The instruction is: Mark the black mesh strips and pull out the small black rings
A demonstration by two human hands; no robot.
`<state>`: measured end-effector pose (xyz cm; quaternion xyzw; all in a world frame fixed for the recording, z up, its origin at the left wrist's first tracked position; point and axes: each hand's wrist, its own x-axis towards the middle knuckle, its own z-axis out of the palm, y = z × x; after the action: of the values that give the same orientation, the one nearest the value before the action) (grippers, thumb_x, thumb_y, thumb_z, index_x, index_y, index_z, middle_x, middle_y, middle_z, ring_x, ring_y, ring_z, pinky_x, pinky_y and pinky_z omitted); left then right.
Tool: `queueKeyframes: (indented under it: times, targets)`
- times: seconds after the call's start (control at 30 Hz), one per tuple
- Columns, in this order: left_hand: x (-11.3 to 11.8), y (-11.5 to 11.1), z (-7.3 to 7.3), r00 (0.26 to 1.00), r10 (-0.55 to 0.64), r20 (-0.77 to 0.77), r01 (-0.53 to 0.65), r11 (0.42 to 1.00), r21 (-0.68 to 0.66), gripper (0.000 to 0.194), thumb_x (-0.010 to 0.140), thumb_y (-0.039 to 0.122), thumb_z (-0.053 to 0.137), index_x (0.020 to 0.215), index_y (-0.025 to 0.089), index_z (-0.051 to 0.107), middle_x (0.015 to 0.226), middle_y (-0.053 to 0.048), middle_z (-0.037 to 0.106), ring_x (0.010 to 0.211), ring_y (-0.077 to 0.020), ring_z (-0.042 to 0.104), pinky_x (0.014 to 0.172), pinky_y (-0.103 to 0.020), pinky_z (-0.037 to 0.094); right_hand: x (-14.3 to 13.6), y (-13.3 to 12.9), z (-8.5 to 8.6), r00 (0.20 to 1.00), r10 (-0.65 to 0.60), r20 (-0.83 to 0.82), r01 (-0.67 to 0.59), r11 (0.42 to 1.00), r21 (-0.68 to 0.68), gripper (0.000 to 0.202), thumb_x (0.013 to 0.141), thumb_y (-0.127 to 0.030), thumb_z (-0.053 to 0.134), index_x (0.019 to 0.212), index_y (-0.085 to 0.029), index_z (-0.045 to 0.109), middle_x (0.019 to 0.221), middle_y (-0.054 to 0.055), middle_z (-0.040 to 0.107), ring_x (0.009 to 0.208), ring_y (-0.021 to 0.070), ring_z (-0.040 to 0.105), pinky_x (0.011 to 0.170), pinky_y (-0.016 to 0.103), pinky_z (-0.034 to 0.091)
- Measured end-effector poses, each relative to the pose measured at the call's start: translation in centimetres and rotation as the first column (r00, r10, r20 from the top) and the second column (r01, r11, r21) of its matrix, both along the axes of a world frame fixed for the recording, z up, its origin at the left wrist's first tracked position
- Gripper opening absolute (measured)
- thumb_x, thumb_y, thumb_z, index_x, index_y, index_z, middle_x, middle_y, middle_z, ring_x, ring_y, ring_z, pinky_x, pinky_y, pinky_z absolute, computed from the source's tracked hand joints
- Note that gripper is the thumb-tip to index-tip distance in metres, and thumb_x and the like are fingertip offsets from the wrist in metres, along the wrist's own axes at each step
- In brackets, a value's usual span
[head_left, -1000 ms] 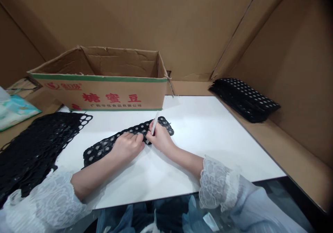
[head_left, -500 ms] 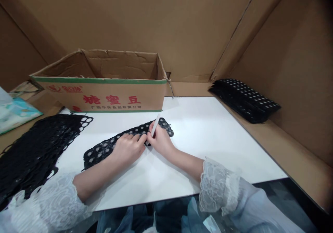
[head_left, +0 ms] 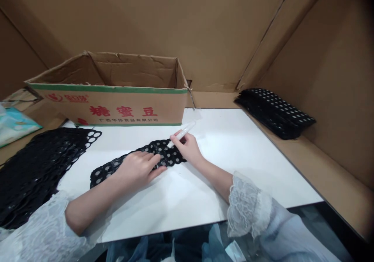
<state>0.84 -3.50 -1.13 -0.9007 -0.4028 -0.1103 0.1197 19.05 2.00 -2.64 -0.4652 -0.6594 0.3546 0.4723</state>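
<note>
Black perforated strip (head_left: pixel 163 153) is lying aslant on the white board (head_left: pixel 233 176), in front of the cardboard box (head_left: pixel 124 106), and both hands are working over it. The left hand (head_left: pixel 139 168) is resting palm down on its middle part, the fingers bending a little and the thumb standing out apart; whether these fingers are pinching the strip, I cannot tell. The right hand (head_left: pixel 188 147) is bending at the wrist and gripping one white pen-like tool (head_left: pixel 183 134) narrowly between thumb and fingers, the lower end pointing to the strip; whether it is touching, I am not able to see. Compared with the earlier frames, the tool is leaning much more to the right, the left thumb is opening farther from its fingers, and the strip's right end is no longer reaching out past the right hand but is lying lower, under it. In number, two hands, one strip, one tool and one box are showing; one black heap (head_left: pixel 35 168) is lying at left, one black stack (head_left: pixel 274 112) at right, their layers merging too closely for counting, and one packet (head_left: pixel 17 125) is lying at the left edge.
</note>
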Motion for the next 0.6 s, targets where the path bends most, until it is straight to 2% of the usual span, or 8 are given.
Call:
queueKeyframes:
  times: [0.13, 0.27, 0.37, 0.47, 0.6]
  targets:
    - [-0.1, 0.4, 0.1, 0.983, 0.138, 0.12, -0.115, 0.976, -0.182, 0.032, 0.087, 0.036, 0.035, 0.064, 0.018, 0.047, 0.062, -0.001, 0.052, 0.06, -0.0143, 0.05, 0.054, -0.025, 0.033, -0.2, 0.8, -0.4, 0.99, 0.047, 0.137, -0.052, 0.998, 0.031, 0.025, 0.076, -0.038, 0.051, 0.082, -0.016, 0.06, 0.094, 0.008, 0.062, 0.091, 0.0178, 0.056, 0.084, 0.031, 0.041]
    - [0.0, 0.7, 0.2, 0.928, 0.261, 0.264, -0.157, 0.92, -0.36, 0.023, 0.082, 0.037, 0.044, 0.069, 0.018, 0.044, 0.069, -0.001, 0.05, 0.063, -0.0143, 0.048, 0.056, -0.025, 0.035, 0.1, 1.0, -0.7, 0.968, 0.131, 0.212, -0.127, 0.991, -0.032, 0.027, 0.078, -0.039, 0.048, 0.085, -0.017, 0.062, 0.105, 0.008, 0.06, 0.101, 0.0194, 0.054, 0.091, 0.034, 0.038]
    - [-0.1, 0.9, 0.4, 0.884, 0.303, 0.356, -0.132, 0.892, -0.432, 0.014, 0.082, 0.033, 0.043, 0.082, 0.019, 0.045, 0.076, 0.0, 0.051, 0.068, -0.0149, 0.049, 0.06, -0.026, 0.038, 0.5, 0.9, -0.6, 0.944, 0.19, 0.269, -0.198, 0.98, 0.005, 0.026, 0.081, -0.038, 0.045, 0.08, -0.019, 0.062, 0.099, 0.005, 0.062, 0.098, 0.0181, 0.054, 0.089, 0.033, 0.039]
    - [-0.2, 1.1, 0.4, 0.875, 0.301, 0.38, -0.083, 0.865, -0.494, 0.012, 0.083, 0.029, 0.038, 0.084, 0.02, 0.046, 0.079, -0.001, 0.051, 0.072, -0.0152, 0.05, 0.065, -0.027, 0.039, 0.7, 0.7, -0.3, 0.92, 0.2, 0.337, -0.229, 0.972, 0.048, 0.027, 0.082, -0.038, 0.043, 0.075, -0.018, 0.061, 0.088, 0.004, 0.062, 0.09, 0.0168, 0.055, 0.084, 0.031, 0.039]
    - [-0.2, 1.1, 0.0, 0.849, 0.331, 0.411, -0.115, 0.876, -0.468, 0.01, 0.082, 0.022, 0.036, 0.086, 0.019, 0.045, 0.087, -0.003, 0.051, 0.083, -0.0173, 0.049, 0.074, -0.03, 0.04, 0.5, 0.2, 0.0, 0.904, 0.195, 0.379, -0.239, 0.969, 0.071, 0.031, 0.083, -0.039, 0.041, 0.067, -0.017, 0.058, 0.08, 0.005, 0.059, 0.085, 0.016, 0.052, 0.08, 0.03, 0.039]
